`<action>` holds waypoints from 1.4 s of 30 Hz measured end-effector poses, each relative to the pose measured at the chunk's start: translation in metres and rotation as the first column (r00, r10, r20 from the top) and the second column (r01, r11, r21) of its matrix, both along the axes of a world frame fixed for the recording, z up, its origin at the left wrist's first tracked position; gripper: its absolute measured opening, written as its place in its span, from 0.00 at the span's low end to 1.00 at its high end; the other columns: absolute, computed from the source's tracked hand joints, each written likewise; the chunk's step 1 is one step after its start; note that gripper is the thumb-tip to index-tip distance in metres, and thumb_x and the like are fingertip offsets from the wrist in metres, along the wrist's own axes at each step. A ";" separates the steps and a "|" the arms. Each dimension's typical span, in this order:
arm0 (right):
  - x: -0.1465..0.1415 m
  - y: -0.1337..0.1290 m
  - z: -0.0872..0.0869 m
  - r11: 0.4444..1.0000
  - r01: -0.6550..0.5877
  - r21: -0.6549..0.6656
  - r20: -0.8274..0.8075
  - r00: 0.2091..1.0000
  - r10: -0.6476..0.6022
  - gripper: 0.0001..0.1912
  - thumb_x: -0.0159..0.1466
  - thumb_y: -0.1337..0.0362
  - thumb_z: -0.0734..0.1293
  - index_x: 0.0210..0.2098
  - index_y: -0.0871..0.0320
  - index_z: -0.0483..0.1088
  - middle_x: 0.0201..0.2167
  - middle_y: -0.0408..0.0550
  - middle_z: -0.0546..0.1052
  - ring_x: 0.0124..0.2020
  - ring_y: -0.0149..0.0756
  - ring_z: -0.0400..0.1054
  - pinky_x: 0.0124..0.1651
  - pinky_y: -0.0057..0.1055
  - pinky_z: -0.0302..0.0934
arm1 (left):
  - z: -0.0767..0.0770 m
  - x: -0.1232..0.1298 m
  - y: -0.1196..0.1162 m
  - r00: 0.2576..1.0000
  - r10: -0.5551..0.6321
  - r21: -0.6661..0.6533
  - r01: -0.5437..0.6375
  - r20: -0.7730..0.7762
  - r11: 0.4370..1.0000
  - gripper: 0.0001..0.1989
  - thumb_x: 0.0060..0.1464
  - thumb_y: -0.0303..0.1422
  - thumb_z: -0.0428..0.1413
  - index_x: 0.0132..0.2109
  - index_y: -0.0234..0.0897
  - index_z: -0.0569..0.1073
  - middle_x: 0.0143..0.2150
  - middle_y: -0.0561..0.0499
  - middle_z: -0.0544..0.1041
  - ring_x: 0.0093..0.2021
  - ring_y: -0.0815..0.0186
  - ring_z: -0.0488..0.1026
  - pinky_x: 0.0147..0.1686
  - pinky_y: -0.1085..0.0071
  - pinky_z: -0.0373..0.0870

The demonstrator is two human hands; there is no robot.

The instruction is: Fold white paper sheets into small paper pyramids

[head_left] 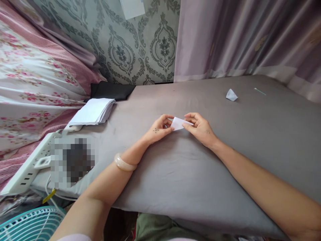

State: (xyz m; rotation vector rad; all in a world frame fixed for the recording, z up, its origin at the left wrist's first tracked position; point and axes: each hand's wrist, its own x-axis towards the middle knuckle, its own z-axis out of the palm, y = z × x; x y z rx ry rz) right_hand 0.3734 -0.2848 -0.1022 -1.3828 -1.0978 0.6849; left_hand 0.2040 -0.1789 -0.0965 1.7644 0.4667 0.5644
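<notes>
Between the two hands we find a small piece of folded white paper (pixel 177 124), held near the middle of a grey cloth surface (pixel 190 177). The left hand (pixel 159 130) pinches its left end: we see the thumb lying against the near left corner, with the other fingers curled on the far side, partly hidden. The right hand (pixel 201 129) pinches its right end, the thumb laid on the paper and the fingers bent on the far side; we cannot tell how much of each fingertip touches the paper. On the left wrist we note a pale bangle (pixel 124 163), and on the back of each hand a small dark mark.

At the far right of the surface we observe a second folded white paper (pixel 231 95), standing up in a peaked shape, and, to its right and well apart from the hands, a thin swab (pixel 260 91). At the far left lies a stack of white sheets (pixel 90 111), its right edges uneven, just beside a black item (pixel 112 90) whose kind we cannot tell. Nearer on the left we distinguish a white power strip (pixel 26 174) and, in the near left corner, a turquoise fan guard (pixel 32 224). Behind the surface we see patterned wallpaper (pixel 140 53) and a mauve curtain (pixel 194 40).
</notes>
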 end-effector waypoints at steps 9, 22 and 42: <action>-0.005 -0.004 0.015 0.999 -0.033 0.024 0.078 0.997 0.031 0.26 0.54 0.60 0.71 0.51 0.56 0.64 0.33 0.45 0.78 0.32 0.33 0.70 0.38 0.33 0.64 | 0.010 0.002 -0.016 0.998 0.064 -0.274 -0.057 0.017 0.960 0.15 0.47 0.38 0.65 0.37 0.32 0.76 0.29 0.52 0.74 0.30 0.73 0.69 0.32 0.74 0.63; -0.019 -0.011 0.012 0.930 0.183 0.319 0.354 0.887 -0.296 0.12 0.65 0.60 0.62 0.39 0.56 0.76 0.36 0.50 0.76 0.37 0.35 0.70 0.38 0.33 0.65 | 0.009 0.010 -0.022 0.964 0.249 -0.689 -0.116 0.096 0.716 0.08 0.50 0.26 0.63 0.39 0.28 0.78 0.36 0.45 0.80 0.36 0.67 0.79 0.37 0.74 0.75; -0.022 -0.010 0.007 0.963 0.227 0.146 0.354 0.897 -0.265 0.11 0.61 0.56 0.66 0.37 0.55 0.74 0.30 0.46 0.77 0.26 0.32 0.65 0.35 0.32 0.63 | 0.006 0.009 -0.030 0.958 0.264 -0.443 -0.189 0.113 0.876 0.17 0.47 0.37 0.65 0.44 0.33 0.79 0.40 0.45 0.81 0.41 0.62 0.78 0.44 0.67 0.74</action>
